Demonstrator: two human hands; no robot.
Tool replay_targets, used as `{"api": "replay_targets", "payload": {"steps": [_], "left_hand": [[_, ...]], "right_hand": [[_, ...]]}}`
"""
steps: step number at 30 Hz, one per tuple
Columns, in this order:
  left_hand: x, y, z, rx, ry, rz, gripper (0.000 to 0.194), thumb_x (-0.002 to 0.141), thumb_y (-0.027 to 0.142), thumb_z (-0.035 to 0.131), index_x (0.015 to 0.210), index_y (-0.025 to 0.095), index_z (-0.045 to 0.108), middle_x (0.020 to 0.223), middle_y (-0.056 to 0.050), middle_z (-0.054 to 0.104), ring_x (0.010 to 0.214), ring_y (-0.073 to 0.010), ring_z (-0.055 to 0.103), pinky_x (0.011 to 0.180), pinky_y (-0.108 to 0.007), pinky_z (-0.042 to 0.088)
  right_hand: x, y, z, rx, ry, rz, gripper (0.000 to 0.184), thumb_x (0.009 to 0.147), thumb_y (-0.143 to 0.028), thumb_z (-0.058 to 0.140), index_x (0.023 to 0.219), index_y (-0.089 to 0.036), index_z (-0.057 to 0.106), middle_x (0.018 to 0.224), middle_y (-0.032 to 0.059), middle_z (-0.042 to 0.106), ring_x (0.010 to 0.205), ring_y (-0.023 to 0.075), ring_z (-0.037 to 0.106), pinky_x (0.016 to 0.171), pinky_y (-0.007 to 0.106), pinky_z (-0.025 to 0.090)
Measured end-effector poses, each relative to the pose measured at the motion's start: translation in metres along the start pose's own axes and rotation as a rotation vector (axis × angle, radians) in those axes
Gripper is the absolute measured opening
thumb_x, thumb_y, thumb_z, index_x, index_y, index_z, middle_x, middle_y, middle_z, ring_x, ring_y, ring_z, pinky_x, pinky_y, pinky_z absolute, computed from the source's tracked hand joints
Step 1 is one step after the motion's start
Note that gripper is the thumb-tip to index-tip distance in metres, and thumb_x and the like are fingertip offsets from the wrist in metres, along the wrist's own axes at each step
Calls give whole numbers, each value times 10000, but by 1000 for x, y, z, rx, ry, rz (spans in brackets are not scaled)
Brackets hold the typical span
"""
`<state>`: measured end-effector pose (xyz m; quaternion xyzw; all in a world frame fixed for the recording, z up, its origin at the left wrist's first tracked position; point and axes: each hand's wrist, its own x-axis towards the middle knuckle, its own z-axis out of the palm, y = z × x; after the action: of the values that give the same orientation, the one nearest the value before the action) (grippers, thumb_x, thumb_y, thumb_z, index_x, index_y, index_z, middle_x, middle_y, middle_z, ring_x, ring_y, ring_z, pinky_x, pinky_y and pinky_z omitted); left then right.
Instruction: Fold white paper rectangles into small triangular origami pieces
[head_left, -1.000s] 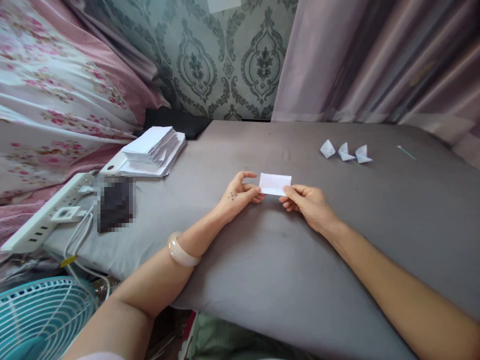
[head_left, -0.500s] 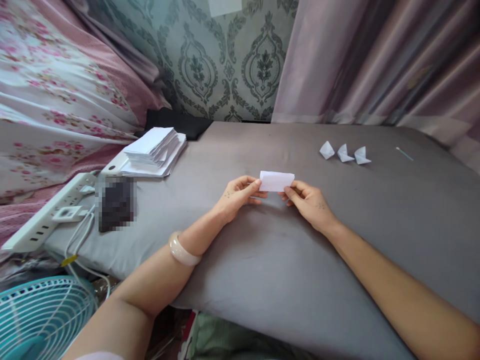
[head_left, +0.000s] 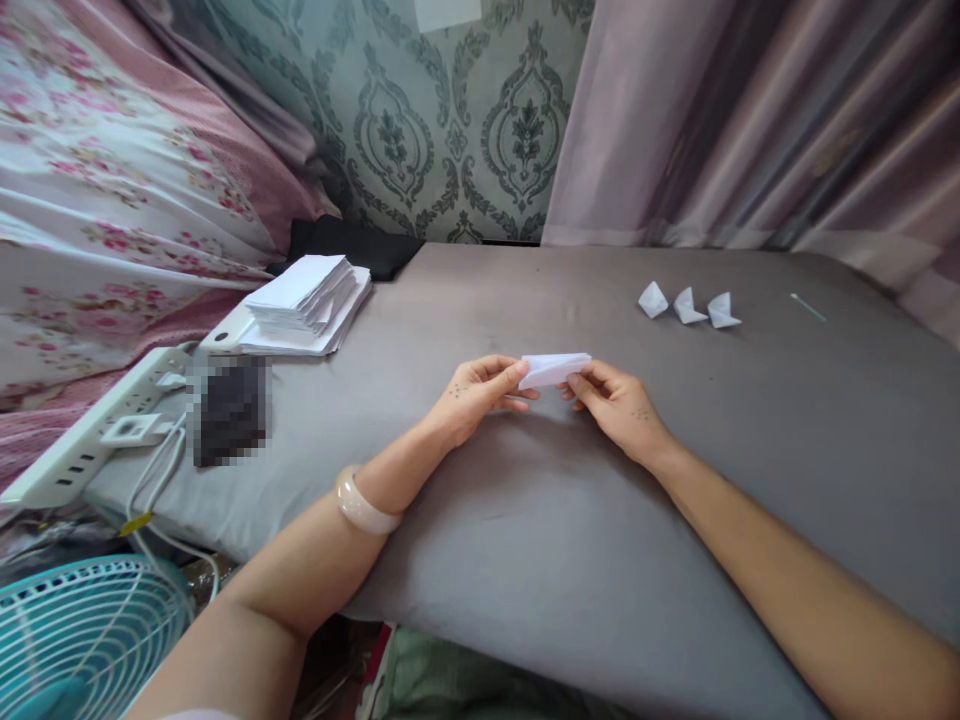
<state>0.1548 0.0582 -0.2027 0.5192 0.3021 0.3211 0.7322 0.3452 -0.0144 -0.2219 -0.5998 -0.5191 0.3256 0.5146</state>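
Pinching thin white paper slip — both hands, half-folded, creased.

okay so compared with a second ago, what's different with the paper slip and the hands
The paper slip, held flat and open a second ago, has been folded over lengthwise into a narrow strip. The left hand and right hand kept their pinch on its two ends, rising slightly. The three folded paper pieces, the paper stack and the power strip lie as before.
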Motion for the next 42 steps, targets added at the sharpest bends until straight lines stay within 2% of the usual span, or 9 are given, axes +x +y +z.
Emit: {"api": "replay_targets", "payload": {"steps": [5, 10, 18, 22, 29, 34, 36, 39, 42], "left_hand": [[2, -6, -2, 32, -24, -23, 333, 697, 304, 790, 930, 93, 680, 899, -91, 712, 757, -163, 688, 678, -270, 558], [5, -11, -3, 76, 133, 114, 234, 692, 192, 728, 894, 93, 662, 809, -48, 711, 689, -114, 642, 643, -213, 497], [4, -12, 0, 159, 191, 97, 217, 747, 221, 664, 920, 112, 590, 747, -35, 683, 660, -133, 634, 640, -256, 510], [3, -11, -3, 310, 301, 83, 283, 763, 259, 667, 994, 123, 577, 710, -17, 665, 635, -119, 600, 618, -237, 464], [5, -10, -12, 792, 335, 148, 303, 808, 238, 602, 1089, 148, 535, 678, 16, 605, 680, -144, 560, 725, -298, 444], [3, -13, -16, 1262, 341, 305, 432, 782, 215, 622, 1193, 145, 512, 1059, -120, 593, 993, -256, 521, 894, -428, 436], [-1, -13, -15, 1408, 257, 427, 360, 811, 188, 578, 1168, 152, 546, 1172, -143, 551, 1049, -268, 490, 948, -448, 410], [-9, -11, -11, 1463, 5, 435, 231, 869, 118, 429, 1000, 162, 614, 1044, -111, 601, 959, -226, 530, 901, -385, 445], [-17, -12, -4, 1412, -9, 370, 231, 876, 117, 410, 925, 157, 631, 972, -105, 625, 924, -215, 569, 867, -356, 467]], "right_hand": [[0, 5, 1, -86, 21, -82, 298, 847, -457, 579, 1012, -229, 675, 904, 61, 691, 777, 201, 643, 652, 347, 539], [-7, -1, 2, -465, 176, -501, 435, 872, -240, 566, 1306, -254, 539, 1262, 119, 551, 1085, 246, 569, 866, 402, 513], [-14, -10, 9, -963, 71, -847, 248, 922, -132, 497, 952, -250, 713, 1031, 63, 661, 970, 207, 540, 877, 360, 422], [-11, -8, 5, -1059, 82, -933, 237, 942, -149, 491, 945, -238, 712, 1008, 46, 689, 944, 187, 537, 889, 341, 389], [-8, -6, 6, -1166, -13, -891, 236, 951, -160, 471, 1007, -216, 694, 1079, 62, 689, 999, 215, 517, 897, 370, 368], [-8, -2, 5, -1096, -214, -701, 273, 939, -118, 456, 1060, -201, 686, 1069, 72, 680, 986, 224, 532, 851, 364, 400], [-8, -1, 4, -1033, -237, -623, 296, 944, -122, 440, 1105, -202, 675, 1091, 73, 673, 985, 223, 546, 834, 365, 415], [-7, 0, 3, -951, -249, -541, 259, 948, -208, 471, 1109, -196, 675, 1109, 86, 669, 985, 232, 567, 832, 385, 435], [-6, 1, 3, -869, -227, -477, 237, 938, -286, 507, 1053, -199, 696, 1102, 82, 681, 970, 231, 586, 845, 396, 455]]}}
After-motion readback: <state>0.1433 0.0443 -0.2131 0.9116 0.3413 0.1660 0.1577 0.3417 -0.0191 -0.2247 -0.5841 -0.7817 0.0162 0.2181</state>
